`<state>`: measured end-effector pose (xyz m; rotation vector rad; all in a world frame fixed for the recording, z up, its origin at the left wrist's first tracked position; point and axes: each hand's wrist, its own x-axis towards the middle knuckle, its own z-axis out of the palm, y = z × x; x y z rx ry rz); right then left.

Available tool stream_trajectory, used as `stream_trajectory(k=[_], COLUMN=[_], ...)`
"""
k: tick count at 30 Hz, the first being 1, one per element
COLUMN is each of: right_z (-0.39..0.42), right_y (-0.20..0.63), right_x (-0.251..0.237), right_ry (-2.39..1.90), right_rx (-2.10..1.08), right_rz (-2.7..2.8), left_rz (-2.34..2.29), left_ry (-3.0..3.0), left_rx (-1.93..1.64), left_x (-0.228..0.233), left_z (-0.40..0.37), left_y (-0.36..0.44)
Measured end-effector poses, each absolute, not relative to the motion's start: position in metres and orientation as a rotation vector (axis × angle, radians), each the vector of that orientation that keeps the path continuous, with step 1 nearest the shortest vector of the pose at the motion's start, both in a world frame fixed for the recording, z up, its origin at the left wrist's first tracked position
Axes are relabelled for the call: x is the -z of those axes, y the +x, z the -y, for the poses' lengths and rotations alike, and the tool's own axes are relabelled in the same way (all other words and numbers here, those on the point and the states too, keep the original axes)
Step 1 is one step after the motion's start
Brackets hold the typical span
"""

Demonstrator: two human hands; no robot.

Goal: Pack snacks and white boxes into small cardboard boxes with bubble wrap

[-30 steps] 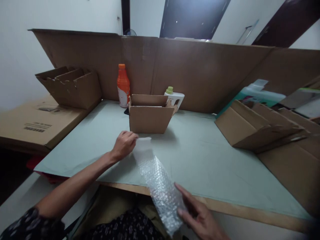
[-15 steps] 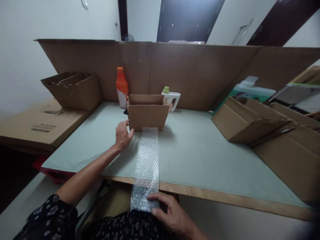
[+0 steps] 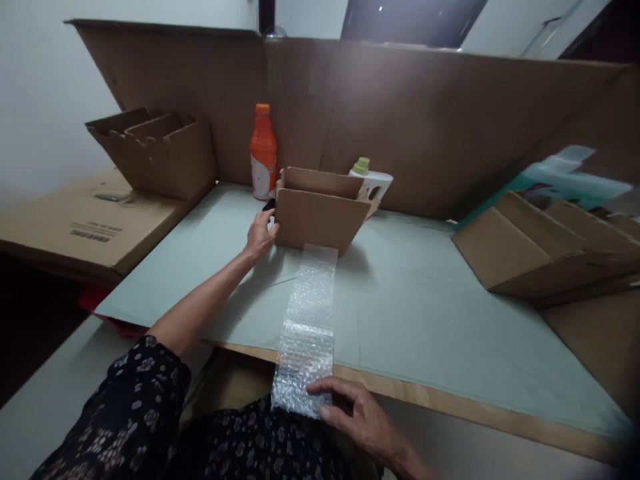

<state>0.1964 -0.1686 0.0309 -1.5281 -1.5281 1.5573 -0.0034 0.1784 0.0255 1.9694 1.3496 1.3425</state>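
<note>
Bubble wrap (image 3: 309,317) points lengthwise from box (image 3: 320,219) to lap (image 3: 245,433), right hand (image 3: 364,417) spread, grip of left hand (image 3: 261,235) unclear.

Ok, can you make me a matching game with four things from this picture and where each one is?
Things
1. Clear bubble-wrap strip
2. Tall orange plastic bottle
3. White plastic bottle with a green cap
4. Bare left hand

Places
A. By the near left corner of the brown, open-topped cardboard box
B. Across the front edge of the pale green table
C. Partly hidden behind that box's right end
D. Standing beyond that box's left end

Pairs: 1-B, 2-D, 3-C, 4-A
</note>
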Motion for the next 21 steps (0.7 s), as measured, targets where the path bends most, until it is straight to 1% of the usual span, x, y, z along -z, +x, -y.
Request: stream_trajectory(k=[4, 11, 14, 21], right_z=[0.161, 0.151, 0.150, 0.150], right_y=[0.197, 0.204, 0.205, 0.210], right_x=[-0.030, -0.031, -0.038, -0.053], right_ry=[-1.437, -1.408, -1.350, -1.265], right_rx=[-1.551, -1.580, -1.609, -1.472], right_rz=[1.571, 1.479, 1.410, 1.129], left_rz=[-1.342, -1.382, -1.404, -1.330], left_ry=[1.981, 1.998, 1.993, 2.139], left_rx=[-1.288, -1.165, -1.148, -1.136], left_x=[-0.014, 0.001, -0.004, -0.033], left_z=[-0.142, -0.063, -0.051, -0.037], left_y=[-0.028, -0.083, -0.094, -0.099])
